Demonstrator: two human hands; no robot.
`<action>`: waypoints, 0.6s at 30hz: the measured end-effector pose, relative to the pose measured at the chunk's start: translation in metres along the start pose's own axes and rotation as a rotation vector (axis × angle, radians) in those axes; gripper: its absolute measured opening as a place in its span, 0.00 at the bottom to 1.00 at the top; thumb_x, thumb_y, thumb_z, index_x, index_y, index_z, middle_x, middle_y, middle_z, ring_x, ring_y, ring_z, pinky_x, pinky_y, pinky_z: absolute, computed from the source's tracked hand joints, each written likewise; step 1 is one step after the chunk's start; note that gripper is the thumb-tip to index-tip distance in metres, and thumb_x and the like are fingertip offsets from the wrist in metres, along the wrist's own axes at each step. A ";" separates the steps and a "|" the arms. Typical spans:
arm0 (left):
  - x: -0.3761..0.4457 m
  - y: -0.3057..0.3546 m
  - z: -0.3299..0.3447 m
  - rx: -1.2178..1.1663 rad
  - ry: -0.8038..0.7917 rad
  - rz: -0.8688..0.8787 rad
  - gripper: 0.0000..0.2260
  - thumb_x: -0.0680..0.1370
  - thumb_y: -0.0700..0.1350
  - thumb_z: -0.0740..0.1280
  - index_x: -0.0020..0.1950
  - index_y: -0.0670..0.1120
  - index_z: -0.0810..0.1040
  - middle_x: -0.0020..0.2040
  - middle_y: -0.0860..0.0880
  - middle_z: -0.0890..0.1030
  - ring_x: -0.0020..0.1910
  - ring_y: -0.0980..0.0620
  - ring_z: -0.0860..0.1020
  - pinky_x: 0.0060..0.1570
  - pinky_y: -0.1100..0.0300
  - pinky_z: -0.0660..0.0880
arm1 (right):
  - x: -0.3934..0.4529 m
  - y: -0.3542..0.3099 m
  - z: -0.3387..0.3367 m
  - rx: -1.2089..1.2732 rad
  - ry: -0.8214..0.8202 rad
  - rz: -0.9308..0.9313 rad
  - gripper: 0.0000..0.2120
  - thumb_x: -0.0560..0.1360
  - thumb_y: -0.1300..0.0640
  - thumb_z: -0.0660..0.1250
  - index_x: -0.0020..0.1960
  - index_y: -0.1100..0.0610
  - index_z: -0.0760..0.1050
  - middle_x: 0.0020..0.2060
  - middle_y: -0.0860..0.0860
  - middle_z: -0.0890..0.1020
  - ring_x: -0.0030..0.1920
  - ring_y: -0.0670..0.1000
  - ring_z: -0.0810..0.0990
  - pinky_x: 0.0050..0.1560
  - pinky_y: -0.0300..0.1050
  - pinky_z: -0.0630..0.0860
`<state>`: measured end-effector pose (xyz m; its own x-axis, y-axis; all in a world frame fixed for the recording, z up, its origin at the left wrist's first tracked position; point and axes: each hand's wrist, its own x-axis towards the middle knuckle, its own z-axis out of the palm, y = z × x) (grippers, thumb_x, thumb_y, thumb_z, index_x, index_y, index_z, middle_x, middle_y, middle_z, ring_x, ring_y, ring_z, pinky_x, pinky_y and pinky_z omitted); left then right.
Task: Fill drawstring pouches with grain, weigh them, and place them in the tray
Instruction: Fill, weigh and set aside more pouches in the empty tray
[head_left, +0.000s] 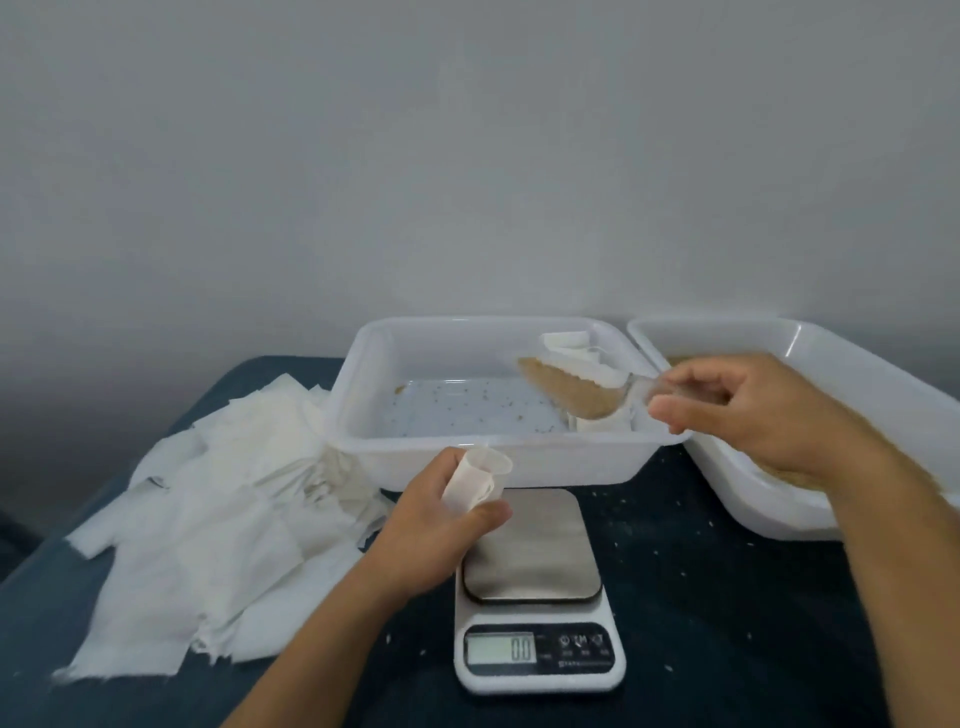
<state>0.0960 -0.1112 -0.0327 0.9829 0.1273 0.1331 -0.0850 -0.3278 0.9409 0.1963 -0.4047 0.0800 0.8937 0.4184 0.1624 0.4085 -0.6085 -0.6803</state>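
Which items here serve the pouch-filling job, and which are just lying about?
In use: pouch in left hand; clear scoop of grain in right hand; scale; tray; grain bin; empty pouches.
Lying about: spilled grains.

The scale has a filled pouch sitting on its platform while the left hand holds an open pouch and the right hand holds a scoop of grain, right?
Not quite. In the head view the scale has a bare platform. The rest holds: the left hand holds an open pouch, and the right hand holds a scoop of grain.
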 end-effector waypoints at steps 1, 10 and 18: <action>0.000 -0.002 -0.002 0.013 0.007 -0.005 0.14 0.68 0.59 0.72 0.53 0.62 0.77 0.46 0.60 0.82 0.43 0.62 0.80 0.40 0.71 0.72 | -0.001 -0.005 0.000 -0.037 -0.071 0.002 0.25 0.61 0.24 0.74 0.53 0.36 0.84 0.46 0.40 0.87 0.48 0.40 0.85 0.59 0.51 0.78; 0.003 -0.014 -0.005 0.017 -0.004 0.010 0.09 0.75 0.49 0.75 0.45 0.56 0.75 0.37 0.61 0.79 0.34 0.63 0.75 0.34 0.72 0.70 | -0.007 -0.047 -0.010 -0.170 -0.265 -0.049 0.17 0.59 0.32 0.76 0.47 0.33 0.85 0.43 0.37 0.87 0.45 0.36 0.84 0.47 0.34 0.73; 0.001 -0.010 -0.003 -0.091 -0.003 -0.030 0.11 0.71 0.56 0.73 0.50 0.56 0.77 0.40 0.57 0.80 0.37 0.61 0.77 0.36 0.71 0.72 | -0.011 -0.054 -0.020 -0.128 -0.242 -0.098 0.13 0.62 0.37 0.77 0.46 0.35 0.86 0.43 0.38 0.87 0.44 0.37 0.85 0.49 0.37 0.73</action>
<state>0.0975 -0.1045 -0.0409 0.9857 0.1331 0.1036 -0.0698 -0.2375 0.9689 0.1684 -0.3893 0.1294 0.7848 0.6186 0.0376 0.5246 -0.6308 -0.5717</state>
